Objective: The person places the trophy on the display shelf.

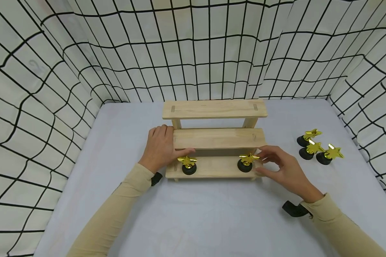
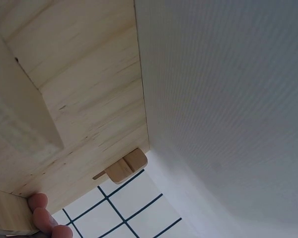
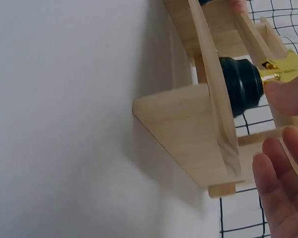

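Worktop (image 1: 193, 221): a pale cloth-covered surface; nothing is seen on its near part but the two sleeved forearms.
Right hand (image 1: 284, 171): held at the right end of the lowest step, fingers loosely spread, grip relaxed and holding nothing; its fingertips (image 3: 288, 94) are seen just beside the right star trophy.
Left hand (image 1: 161, 148): laid against the left end of the stepped rack (image 1: 213, 142), its thumb lying along the edge of the middle step; fingers mostly straight, grip closed round nothing.
Lowest step: two trophies are already set here, the left star trophy (image 1: 188, 165) and the right star trophy (image 1: 246, 162), well apart, both upright.
Spare star trophies (image 1: 318, 147): three are left standing together on the worktop, to the right of the rack.
Middle and top steps: nothing is carried yet.
Progress: judged as two of five placed, three to go; the right one appears just released or being adjusted.
Backdrop: a grid-patterned cloth (image 1: 193, 46) hangs beyond.
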A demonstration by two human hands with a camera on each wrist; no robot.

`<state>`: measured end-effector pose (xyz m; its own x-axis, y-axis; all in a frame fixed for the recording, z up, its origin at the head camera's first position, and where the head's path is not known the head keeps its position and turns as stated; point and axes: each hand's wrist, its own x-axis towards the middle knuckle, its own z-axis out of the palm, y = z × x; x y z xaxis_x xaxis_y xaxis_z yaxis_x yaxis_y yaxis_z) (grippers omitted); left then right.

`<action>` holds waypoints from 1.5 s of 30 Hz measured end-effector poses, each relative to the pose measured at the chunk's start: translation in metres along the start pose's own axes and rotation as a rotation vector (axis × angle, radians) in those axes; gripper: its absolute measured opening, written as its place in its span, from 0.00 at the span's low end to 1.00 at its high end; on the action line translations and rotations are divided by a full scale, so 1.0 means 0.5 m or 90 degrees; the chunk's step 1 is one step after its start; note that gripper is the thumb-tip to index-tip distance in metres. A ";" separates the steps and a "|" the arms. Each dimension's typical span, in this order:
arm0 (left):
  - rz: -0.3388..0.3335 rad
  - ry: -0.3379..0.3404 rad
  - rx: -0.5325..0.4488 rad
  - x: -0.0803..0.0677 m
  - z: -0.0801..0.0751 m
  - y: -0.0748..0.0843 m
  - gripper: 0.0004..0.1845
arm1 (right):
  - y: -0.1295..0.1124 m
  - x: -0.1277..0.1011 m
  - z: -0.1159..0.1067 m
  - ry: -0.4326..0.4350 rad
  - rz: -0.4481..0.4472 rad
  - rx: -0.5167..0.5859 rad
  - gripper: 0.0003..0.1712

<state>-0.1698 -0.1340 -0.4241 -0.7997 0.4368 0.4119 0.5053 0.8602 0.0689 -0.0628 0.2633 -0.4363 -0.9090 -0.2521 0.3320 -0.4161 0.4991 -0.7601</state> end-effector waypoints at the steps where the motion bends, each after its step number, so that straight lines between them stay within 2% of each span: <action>1: 0.001 0.000 0.000 0.000 0.000 0.000 0.49 | 0.000 -0.001 -0.005 0.005 0.001 -0.003 0.39; 7: 0.000 -0.003 0.003 0.000 0.000 -0.002 0.49 | 0.004 -0.008 -0.039 0.043 0.014 -0.041 0.43; 18: -0.003 -0.006 -0.003 0.000 0.000 0.000 0.49 | 0.012 -0.020 -0.106 0.123 0.020 -0.039 0.49; 26: -0.001 0.001 -0.001 -0.002 0.001 -0.001 0.49 | 0.028 -0.029 -0.160 0.186 -0.001 -0.033 0.48; 29: 0.000 0.001 -0.002 -0.002 0.002 -0.001 0.48 | 0.032 -0.031 -0.179 0.206 0.008 -0.040 0.47; 37: -0.001 0.002 -0.002 -0.002 0.000 0.000 0.47 | 0.044 -0.043 -0.231 0.269 0.120 -0.102 0.48; 45: -0.008 -0.002 -0.007 -0.001 0.001 0.001 0.48 | 0.065 -0.053 -0.270 0.287 0.175 -0.180 0.50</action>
<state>-0.1695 -0.1338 -0.4247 -0.8071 0.4262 0.4085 0.4985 0.8627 0.0849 -0.0555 0.3979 -0.3944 -0.8803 0.2632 0.3947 -0.0980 0.7132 -0.6941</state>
